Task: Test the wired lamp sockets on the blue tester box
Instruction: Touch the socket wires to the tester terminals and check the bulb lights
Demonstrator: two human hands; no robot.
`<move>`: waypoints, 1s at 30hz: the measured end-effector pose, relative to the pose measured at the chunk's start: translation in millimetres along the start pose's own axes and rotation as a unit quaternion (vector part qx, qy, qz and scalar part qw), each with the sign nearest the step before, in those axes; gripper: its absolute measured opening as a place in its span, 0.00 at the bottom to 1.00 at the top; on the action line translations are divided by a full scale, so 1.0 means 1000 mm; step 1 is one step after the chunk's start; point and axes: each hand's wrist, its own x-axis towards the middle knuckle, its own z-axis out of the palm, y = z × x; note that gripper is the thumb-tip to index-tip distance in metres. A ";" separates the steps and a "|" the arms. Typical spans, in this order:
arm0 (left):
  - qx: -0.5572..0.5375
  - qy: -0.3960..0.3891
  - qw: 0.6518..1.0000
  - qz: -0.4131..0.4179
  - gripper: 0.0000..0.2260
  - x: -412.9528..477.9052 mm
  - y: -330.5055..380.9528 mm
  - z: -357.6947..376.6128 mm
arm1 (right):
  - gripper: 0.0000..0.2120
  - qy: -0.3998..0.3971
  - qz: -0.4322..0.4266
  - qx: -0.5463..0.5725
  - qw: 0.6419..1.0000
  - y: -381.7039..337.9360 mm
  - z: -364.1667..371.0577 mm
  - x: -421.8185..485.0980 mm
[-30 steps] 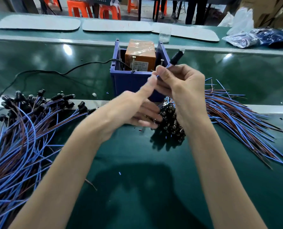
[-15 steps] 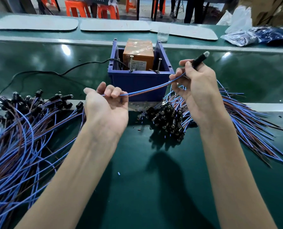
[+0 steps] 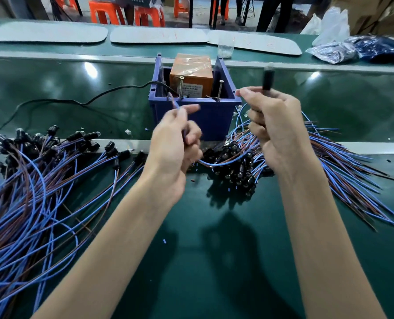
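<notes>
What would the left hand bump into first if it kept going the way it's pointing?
Most likely the blue tester box: the left hand pinches wire ends aimed at its front rim, beside the left screw. Depth is unclear, so the wire ends may touch it first.

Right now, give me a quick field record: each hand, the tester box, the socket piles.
left hand: pinches the wire ends just before the box rim
right hand: grips one black socket, upright, off the table
lead: blue and brown, sags between the hands
tester box: blue, open top, orange block inside, two upright screws at the front rim
contact: wire ends near the left screw; touching unclear, blurred
left pile: wired sockets, left of the box
right heap: wired sockets, front right of the box
black cable: runs left from the box
</notes>
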 end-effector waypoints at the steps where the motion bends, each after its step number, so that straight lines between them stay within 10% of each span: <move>1: 0.028 0.046 0.998 0.027 0.10 0.002 -0.002 -0.001 | 0.05 -0.002 0.002 -0.006 1.000 0.000 0.000 0.000; 16: 0.346 -0.147 0.926 0.029 0.19 0.002 -0.013 -0.006 | 0.03 -0.138 0.034 -0.074 0.987 0.006 0.000 -0.001; 30: 0.126 -0.047 0.982 0.133 0.06 0.000 -0.016 0.000 | 0.05 -0.265 0.034 -0.104 0.958 0.011 -0.009 0.002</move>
